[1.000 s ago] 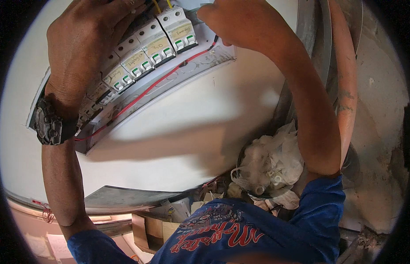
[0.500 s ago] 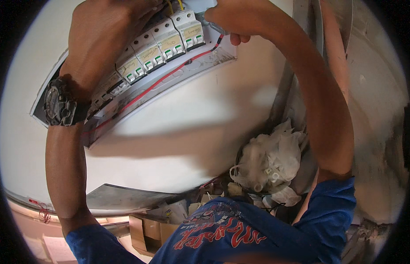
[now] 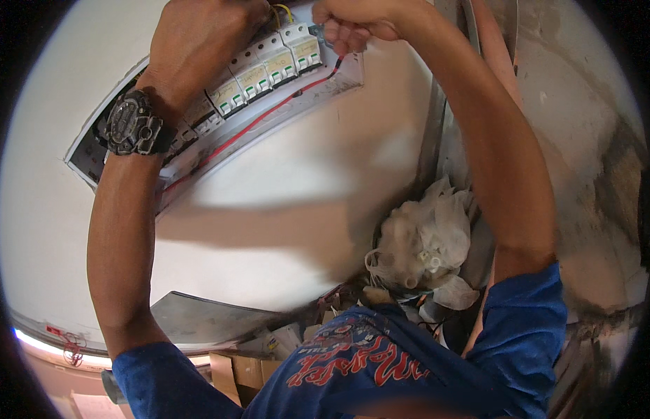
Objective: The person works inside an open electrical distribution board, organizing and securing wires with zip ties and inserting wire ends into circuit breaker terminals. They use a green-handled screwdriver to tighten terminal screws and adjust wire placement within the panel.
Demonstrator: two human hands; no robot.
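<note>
I note the curled fingers of the right hand now show more fully beside the breaker row in the wall box, easing my check. The left hand is near the yellow wires, fingers hidden; I cannot tell what either grips.

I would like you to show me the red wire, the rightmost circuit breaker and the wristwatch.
Red wire (image 3: 261,120): head view, on the middle of its visible length.
Rightmost circuit breaker (image 3: 305,49): head view, on its front label.
Wristwatch (image 3: 127,121): head view, on its dark face.
</note>
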